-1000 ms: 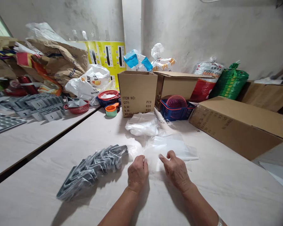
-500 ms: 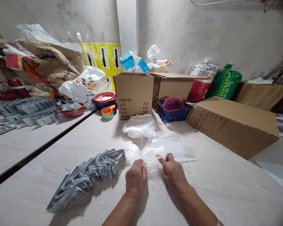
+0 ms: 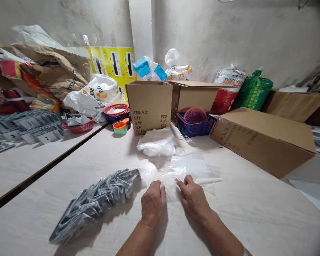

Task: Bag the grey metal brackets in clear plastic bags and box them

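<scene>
My left hand (image 3: 153,202) is closed on the near left edge of a clear plastic bag (image 3: 173,174), thumb against the curled fingers. To its right, my right hand (image 3: 193,197) pinches the same bag's near edge between thumb and index finger. Under and behind it lie more flat clear bags (image 3: 194,167), whose separate layers are hard to tell apart. Left of my hands a long clear bag filled with grey angled pieces (image 3: 96,204) lies slantwise on the table. Beyond my hands sits a crumpled pile of clear bags (image 3: 157,142).
An upright carton (image 3: 152,106) stands at the back, beside a blue basket (image 3: 196,124). A large carton (image 3: 264,138) lies at right. Left are an orange-and-green tape roll (image 3: 120,128), a red basket (image 3: 78,126) and rows of grey pieces (image 3: 32,124) past the table gap.
My right thumb and fingers have drawn closer together at the bag's edge, and the film there has shifted. The left hand has barely moved. The view has turned slightly.
</scene>
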### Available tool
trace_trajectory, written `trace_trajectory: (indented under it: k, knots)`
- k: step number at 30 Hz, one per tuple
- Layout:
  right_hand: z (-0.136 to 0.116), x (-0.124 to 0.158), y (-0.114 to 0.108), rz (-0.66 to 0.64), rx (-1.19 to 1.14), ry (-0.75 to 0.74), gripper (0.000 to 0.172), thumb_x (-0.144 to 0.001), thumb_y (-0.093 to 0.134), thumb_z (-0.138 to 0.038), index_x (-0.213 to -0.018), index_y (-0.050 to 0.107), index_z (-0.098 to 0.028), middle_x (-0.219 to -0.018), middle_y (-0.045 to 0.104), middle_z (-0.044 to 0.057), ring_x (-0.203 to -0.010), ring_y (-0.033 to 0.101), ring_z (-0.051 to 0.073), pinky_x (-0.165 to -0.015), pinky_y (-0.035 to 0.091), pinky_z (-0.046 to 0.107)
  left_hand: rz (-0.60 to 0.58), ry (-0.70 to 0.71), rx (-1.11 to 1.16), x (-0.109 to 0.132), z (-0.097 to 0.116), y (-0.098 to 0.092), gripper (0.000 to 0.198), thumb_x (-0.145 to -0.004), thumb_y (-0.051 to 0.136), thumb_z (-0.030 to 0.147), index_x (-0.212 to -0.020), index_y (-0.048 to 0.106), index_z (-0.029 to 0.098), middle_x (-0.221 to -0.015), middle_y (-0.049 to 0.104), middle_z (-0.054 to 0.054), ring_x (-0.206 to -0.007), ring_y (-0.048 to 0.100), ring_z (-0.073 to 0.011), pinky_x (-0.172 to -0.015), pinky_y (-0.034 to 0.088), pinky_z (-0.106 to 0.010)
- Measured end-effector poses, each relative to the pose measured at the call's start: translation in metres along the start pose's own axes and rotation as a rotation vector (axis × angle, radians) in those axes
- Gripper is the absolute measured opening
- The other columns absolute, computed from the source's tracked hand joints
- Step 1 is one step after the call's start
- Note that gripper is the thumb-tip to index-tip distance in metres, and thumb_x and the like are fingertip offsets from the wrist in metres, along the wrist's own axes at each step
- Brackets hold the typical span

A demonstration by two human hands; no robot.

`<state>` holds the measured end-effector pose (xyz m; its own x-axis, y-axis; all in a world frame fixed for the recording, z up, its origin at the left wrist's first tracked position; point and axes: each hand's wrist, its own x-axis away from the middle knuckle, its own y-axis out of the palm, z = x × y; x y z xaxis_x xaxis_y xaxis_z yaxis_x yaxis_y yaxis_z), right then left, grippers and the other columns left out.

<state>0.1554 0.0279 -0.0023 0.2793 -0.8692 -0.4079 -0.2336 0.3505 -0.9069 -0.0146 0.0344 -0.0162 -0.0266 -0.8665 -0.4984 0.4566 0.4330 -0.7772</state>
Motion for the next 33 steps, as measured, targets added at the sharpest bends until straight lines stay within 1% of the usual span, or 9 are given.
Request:
trace_trajectory:
  k: [3, 6, 10, 13, 19, 26, 29, 33]
  knots:
    - [0.002, -0.001, 0.002, -0.004, -0.013, 0.017, 0.049, -0.073, 0.045, -0.003, -0.116, 0.055, -0.025, -0.086, 0.045, 0.003, -0.059, 0.045, 0.011, -0.053, 0.032, 0.021, -0.012, -0.001, -0.005, 0.000, 0.001, -0.001, 0.018, -0.082, 0.044, 0.015, -0.093, 0.057, 0.017, -0.084, 0.065, -0.005, -0.074, 0.062, -0.0182, -0.067, 0.045, -0.028]
    - [0.005, -0.001, 0.005, -0.012, -0.045, 0.040, 0.049, -0.072, 0.043, 0.000, -0.113, 0.056, -0.023, -0.087, 0.045, 0.003, -0.060, 0.047, 0.011, -0.055, 0.035, 0.021, -0.049, -0.011, -0.020, 0.000, 0.002, -0.003, 0.021, -0.079, 0.044, 0.011, -0.093, 0.058, 0.017, -0.084, 0.064, -0.005, -0.074, 0.061, -0.0182, -0.067, 0.044, -0.028]
    - [0.008, -0.002, 0.007, -0.012, -0.106, 0.063, 0.048, -0.073, 0.042, 0.000, -0.113, 0.056, -0.022, -0.087, 0.045, 0.003, -0.064, 0.049, 0.012, -0.058, 0.039, 0.020, -0.101, -0.026, -0.055, -0.001, 0.007, -0.006, 0.022, -0.077, 0.043, 0.009, -0.092, 0.057, 0.017, -0.084, 0.063, -0.005, -0.075, 0.060, -0.0183, -0.068, 0.042, -0.027]
    - [0.008, -0.001, 0.010, 0.016, -0.147, 0.074, 0.049, -0.074, 0.042, -0.001, -0.117, 0.053, -0.021, -0.086, 0.044, 0.003, -0.066, 0.050, 0.013, -0.060, 0.040, 0.021, -0.131, -0.026, -0.083, -0.001, 0.009, -0.008, 0.020, -0.077, 0.044, 0.010, -0.090, 0.057, 0.017, -0.083, 0.061, -0.005, -0.075, 0.059, -0.0182, -0.068, 0.040, -0.027]
    - [0.004, 0.003, 0.018, 0.083, -0.135, 0.077, 0.051, -0.075, 0.041, -0.004, -0.124, 0.049, -0.019, -0.087, 0.044, 0.004, -0.066, 0.050, 0.014, -0.061, 0.042, 0.023, -0.149, -0.003, -0.111, 0.000, 0.010, -0.008, 0.015, -0.078, 0.042, 0.010, -0.082, 0.055, 0.018, -0.080, 0.058, -0.004, -0.075, 0.057, -0.0186, -0.066, 0.038, -0.028]
    - [0.004, 0.005, 0.019, 0.099, -0.121, 0.054, 0.054, -0.075, 0.039, -0.003, -0.125, 0.048, -0.019, -0.086, 0.044, 0.004, -0.065, 0.049, 0.013, -0.060, 0.042, 0.023, -0.140, -0.015, -0.066, 0.003, 0.008, -0.008, 0.017, -0.078, 0.041, 0.009, -0.084, 0.055, 0.018, -0.081, 0.058, -0.004, -0.077, 0.056, -0.0190, -0.068, 0.037, -0.029]
    - [0.004, 0.006, 0.018, 0.087, -0.156, 0.033, 0.053, -0.072, 0.038, 0.000, -0.121, 0.050, -0.017, -0.086, 0.044, 0.004, -0.065, 0.049, 0.013, -0.060, 0.042, 0.022, -0.128, -0.018, -0.067, 0.005, 0.009, -0.008, 0.018, -0.079, 0.041, 0.009, -0.084, 0.055, 0.018, -0.081, 0.057, -0.004, -0.076, 0.056, -0.0186, -0.068, 0.036, -0.029]
    - [0.007, 0.008, 0.014, 0.067, -0.176, -0.003, 0.045, -0.071, 0.037, 0.001, -0.108, 0.057, -0.017, -0.086, 0.046, 0.004, -0.066, 0.051, 0.013, -0.059, 0.042, 0.022, -0.109, -0.012, -0.091, 0.005, 0.011, -0.008, 0.016, -0.080, 0.042, 0.012, -0.085, 0.056, 0.019, -0.081, 0.057, -0.004, -0.074, 0.055, -0.0182, -0.066, 0.036, -0.028]
